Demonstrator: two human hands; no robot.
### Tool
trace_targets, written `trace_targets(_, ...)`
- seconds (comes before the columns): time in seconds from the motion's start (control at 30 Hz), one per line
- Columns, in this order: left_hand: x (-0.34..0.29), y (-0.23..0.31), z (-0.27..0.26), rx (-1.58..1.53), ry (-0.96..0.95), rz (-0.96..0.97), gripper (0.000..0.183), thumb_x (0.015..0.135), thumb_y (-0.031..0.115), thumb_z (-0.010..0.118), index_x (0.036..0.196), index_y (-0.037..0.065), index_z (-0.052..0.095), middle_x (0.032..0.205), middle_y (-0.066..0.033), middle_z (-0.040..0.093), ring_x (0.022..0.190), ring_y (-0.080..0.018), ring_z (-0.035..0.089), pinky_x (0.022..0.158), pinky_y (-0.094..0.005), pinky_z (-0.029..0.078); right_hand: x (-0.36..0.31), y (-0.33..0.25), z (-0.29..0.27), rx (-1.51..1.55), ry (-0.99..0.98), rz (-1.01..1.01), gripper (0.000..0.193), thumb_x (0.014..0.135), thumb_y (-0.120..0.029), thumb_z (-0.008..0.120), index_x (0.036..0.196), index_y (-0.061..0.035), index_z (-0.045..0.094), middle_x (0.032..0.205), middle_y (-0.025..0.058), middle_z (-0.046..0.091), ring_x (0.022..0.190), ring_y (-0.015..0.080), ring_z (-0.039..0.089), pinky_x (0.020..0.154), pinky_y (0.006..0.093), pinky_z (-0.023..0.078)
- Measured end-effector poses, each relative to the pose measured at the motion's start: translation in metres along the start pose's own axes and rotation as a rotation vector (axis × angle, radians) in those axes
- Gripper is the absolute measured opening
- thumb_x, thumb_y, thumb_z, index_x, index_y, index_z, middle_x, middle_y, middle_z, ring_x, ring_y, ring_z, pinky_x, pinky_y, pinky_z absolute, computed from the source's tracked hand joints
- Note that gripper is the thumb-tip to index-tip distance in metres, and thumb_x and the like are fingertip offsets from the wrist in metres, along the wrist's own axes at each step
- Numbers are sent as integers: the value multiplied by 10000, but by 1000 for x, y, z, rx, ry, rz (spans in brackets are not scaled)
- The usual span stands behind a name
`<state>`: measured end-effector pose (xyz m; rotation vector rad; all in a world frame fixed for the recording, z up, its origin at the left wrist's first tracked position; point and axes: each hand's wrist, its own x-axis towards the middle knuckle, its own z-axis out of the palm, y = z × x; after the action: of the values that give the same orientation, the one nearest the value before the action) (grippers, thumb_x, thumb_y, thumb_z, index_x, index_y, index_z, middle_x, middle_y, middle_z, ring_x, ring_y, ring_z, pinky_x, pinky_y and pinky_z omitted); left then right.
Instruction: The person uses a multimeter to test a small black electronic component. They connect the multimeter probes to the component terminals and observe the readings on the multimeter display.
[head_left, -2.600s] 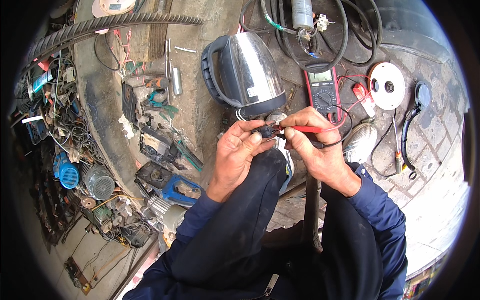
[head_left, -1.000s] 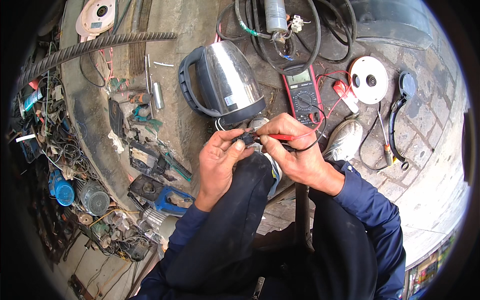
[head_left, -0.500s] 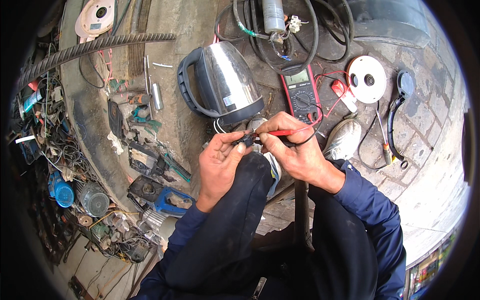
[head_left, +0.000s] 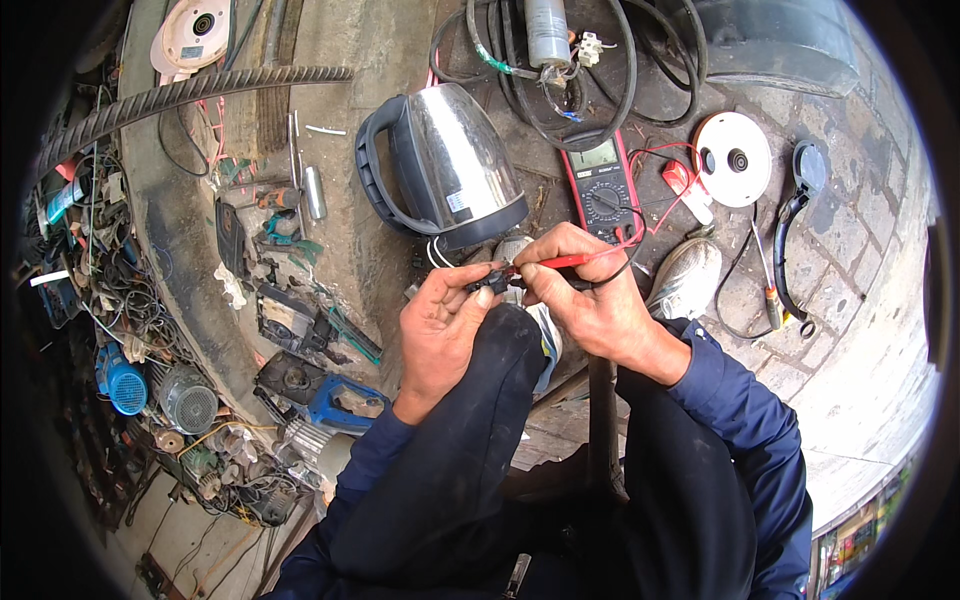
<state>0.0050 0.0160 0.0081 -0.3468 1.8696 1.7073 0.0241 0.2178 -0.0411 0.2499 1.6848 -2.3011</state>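
Note:
Between the fingertips of my left hand [head_left: 438,325] is a small black part [head_left: 482,284], mostly covered by the fingers. White wires [head_left: 437,254] run from the kettle's base down to it. My right hand [head_left: 592,305] is closed on a red test probe [head_left: 562,263] and a black one, their tips at the small part. The electric kettle [head_left: 462,150], steel with a dark grey handle, lies tilted just beyond my hands. A red-framed multimeter [head_left: 604,190] lies to its right, with the probe leads plugged into its lower end.
Right of the multimeter are a round white kettle base [head_left: 733,158], a dark lid with handle strip [head_left: 797,230] and a screwdriver [head_left: 768,285]. Coiled black cable [head_left: 622,60] lies at the back. Tools, a blue-framed part [head_left: 345,402] and small motors [head_left: 188,398] crowd the left.
The red probe and its lead have shifted slightly in my right hand, the tip still at the small black part. My left hand has barely moved.

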Motion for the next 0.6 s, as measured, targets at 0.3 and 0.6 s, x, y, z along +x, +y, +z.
trace_targets(0.3,2,2,1,-99,35,-74,219,1042,17,618,1253,-39,602,1269,-179,683,1143,-216,696,979,-346,615,-2,-6,2,165,12,161,133,1047,-69,614,1105,41,659,1025,81,676,839,126,701,746,268,579)
trace_targets(0.6,6,-1,-5,-262,67,-194,240,1052,58,618,1277,-23,599,1207,-168,717,1093,-236,738,947,-329,630,-2,-6,8,213,75,140,117,1025,-29,632,1104,49,668,1044,83,681,862,109,693,742,268,570)
